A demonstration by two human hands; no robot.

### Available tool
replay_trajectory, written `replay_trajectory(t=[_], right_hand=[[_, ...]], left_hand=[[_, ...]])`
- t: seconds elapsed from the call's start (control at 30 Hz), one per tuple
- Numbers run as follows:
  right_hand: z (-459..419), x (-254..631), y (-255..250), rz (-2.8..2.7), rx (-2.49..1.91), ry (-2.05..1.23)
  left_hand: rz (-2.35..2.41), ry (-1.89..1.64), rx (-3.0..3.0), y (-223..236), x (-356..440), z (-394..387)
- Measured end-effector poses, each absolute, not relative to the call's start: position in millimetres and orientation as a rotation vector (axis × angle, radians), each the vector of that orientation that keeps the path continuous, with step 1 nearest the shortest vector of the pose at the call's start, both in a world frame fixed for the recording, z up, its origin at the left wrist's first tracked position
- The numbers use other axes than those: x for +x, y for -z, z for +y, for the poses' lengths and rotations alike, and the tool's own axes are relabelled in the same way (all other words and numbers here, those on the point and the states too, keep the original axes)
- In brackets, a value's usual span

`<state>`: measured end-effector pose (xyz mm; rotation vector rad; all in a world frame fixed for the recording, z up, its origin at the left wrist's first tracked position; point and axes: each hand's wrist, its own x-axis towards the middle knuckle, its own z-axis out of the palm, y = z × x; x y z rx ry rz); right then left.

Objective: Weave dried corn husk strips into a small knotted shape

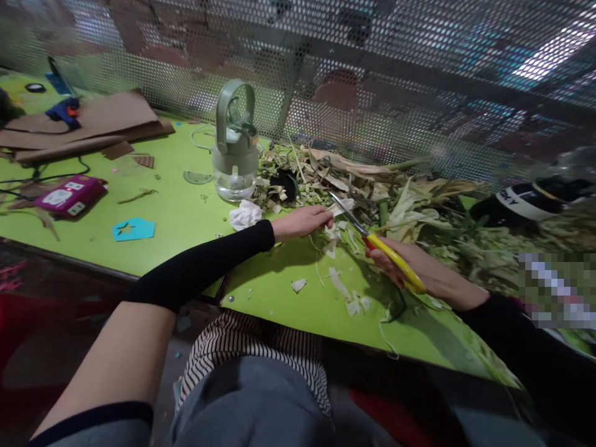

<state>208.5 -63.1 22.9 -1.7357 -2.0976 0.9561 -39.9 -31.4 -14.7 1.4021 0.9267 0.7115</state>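
Green table point(167, 180); scissors point(395, 262) held; bottle point(528, 202) lettered "…KY"

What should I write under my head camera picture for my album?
Scissors in the right hand, a pale scrap at the left hand's fingertips, dry leaves heaped on a green table.

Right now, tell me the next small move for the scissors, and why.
Perhaps make one careful snip with the scissors: the right hand grips their handles, and the blades appear to lie at the pale piece that the left hand seems to pinch, with its fingertips close by.
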Motion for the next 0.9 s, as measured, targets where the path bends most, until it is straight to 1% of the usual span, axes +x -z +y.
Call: replay_trajectory(t=[0.1, 0.23, 0.3, 0.4, 0.5, 0.57, 0.63, 0.7, 0.8, 0.83, 0.9], right_hand=[[-65, 210, -24, -2.050, -1.817, -1.161], [-67, 207, -27, -2.013, -1.903, -1.103], [-65, 209, -26, -2.130, -1.931, -0.935], [-57, 222, -18, -2.376, -1.931, -0.565], [-49, 240, -12, -2.541, -1.950, -0.414], [-48, 245, -13, -2.607, -1.831, -0.330], [-51, 238, -16, -2.468, -1.750, -0.199], [-56, 219, -17, -2.288, -1.709, -0.304], [-61, 179, -9, -2.220, -1.552, -0.798], [-60, 167, -3, -2.184, -1.475, -0.919], [-56, 148, 9, -2.095, -1.350, -1.034]], left_hand=[[0.924, -0.709, 1.394, 17, -40, -31], [0.904, -0.724, 1.302, 20, -40, -29], [0.879, -0.752, 1.171, 20, -40, -28], [0.829, -0.835, 0.884, 16, -39, -25], [0.795, -0.928, 0.664, 11, -37, -22], [0.786, -0.973, 0.594, 9, -36, -22], [0.766, -1.011, 0.578, 9, -34, -24], [0.741, -1.032, 0.612, 10, -32, -28], [0.714, -1.052, 0.714, 12, -30, -36], [0.706, -1.056, 0.750, 13, -30, -38], [0.687, -1.063, 0.806, 16, -30, -41]])
